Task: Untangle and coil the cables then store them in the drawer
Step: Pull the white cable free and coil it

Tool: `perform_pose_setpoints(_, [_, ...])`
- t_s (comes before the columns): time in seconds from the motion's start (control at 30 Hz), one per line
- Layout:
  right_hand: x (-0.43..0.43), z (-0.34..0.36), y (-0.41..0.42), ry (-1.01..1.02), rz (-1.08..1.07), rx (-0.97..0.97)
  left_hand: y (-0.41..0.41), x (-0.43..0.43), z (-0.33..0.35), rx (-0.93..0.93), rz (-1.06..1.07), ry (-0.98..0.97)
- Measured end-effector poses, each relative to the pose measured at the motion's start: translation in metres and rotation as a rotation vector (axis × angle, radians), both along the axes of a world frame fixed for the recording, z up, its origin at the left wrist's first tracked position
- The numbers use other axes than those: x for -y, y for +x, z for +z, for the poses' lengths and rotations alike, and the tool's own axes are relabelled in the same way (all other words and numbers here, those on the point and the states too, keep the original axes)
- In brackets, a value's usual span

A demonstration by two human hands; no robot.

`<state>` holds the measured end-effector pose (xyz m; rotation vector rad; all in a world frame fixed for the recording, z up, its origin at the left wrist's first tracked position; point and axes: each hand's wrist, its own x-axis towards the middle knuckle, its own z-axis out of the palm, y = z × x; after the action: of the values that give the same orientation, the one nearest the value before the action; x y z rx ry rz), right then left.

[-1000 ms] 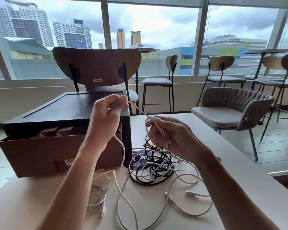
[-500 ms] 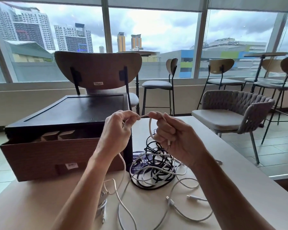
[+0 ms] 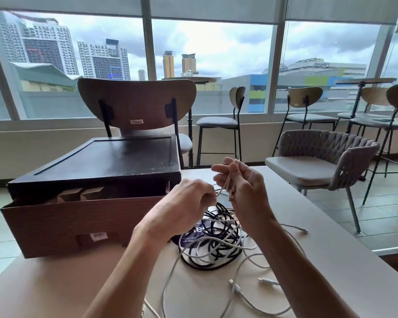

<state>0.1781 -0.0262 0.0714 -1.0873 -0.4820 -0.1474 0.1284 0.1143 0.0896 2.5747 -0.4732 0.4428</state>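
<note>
Snagging is the likely trouble: the white cable (image 3: 228, 187) trails into the tangle (image 3: 214, 246) of black and white cables just right of the open drawer (image 3: 78, 223), so a hard pull could tighten a knot. The right hand (image 3: 246, 187) curls its fingers round a few loops of that cable; the left hand (image 3: 186, 203), nearer the drawer, pinches the strand feeding them.

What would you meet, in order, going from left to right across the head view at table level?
From the left: open wooden drawer → left hand → right hand gripping white cable loops → grey woven armchair.
</note>
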Motion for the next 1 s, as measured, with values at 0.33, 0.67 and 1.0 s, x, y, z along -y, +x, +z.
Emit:
perform_pose_setpoints(0.33, [0.003, -0.004, -0.001, -0.485, -0.206, 0.224, -0.010, -0.007, 0.014, 0.060, -0.129, 0.035])
perform_pose_setpoints(0.67, [0.002, -0.003, -0.003, -0.531, 0.224, 0.174, -0.004, -0.036, 0.019, 0.407, 0.099, -0.301])
perform_pose_setpoints(1.0, [0.019, 0.009, -0.005, -0.138, 0.745, 0.019, 0.001, -0.045, 0.014, 0.451, 0.236, -0.381])
